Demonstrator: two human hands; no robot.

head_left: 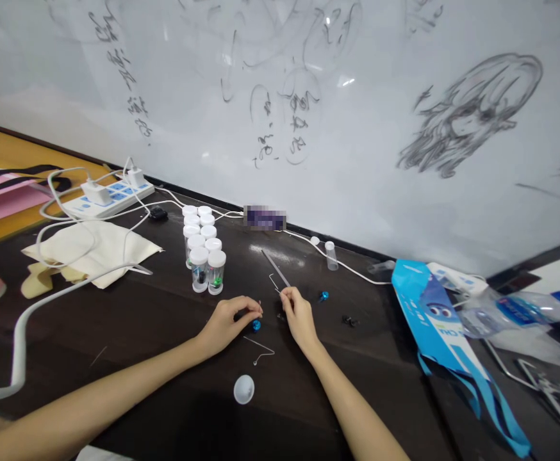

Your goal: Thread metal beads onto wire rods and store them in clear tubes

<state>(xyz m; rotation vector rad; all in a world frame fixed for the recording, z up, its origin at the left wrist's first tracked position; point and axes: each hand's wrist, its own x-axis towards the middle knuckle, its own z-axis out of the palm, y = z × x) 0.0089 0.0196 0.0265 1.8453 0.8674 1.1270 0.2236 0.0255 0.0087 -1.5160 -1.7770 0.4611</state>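
Observation:
My left hand (229,325) is closed in a pinch. What lies between its fingertips is too small to make out. Just under them is a small shiny blue part (256,326); I cannot tell whether the fingers touch it. My right hand (300,318) grips the near end of a thin, flat grey strip (275,267), which points away from me. Beside the strip, a bent wire (273,282) reaches toward the same fingers. Between my wrists lies another bent wire (261,346) with a curled end. Nearer me sits a small white round cap (244,389).
Several clear vials with white lids (207,250) stand in two rows on the dark table. To the right lie another blue part (324,296) and small black pieces (350,321). A blue bag (427,301) and water bottle (520,310) are farther right. A power strip (111,198) and cloth (102,246) lie left.

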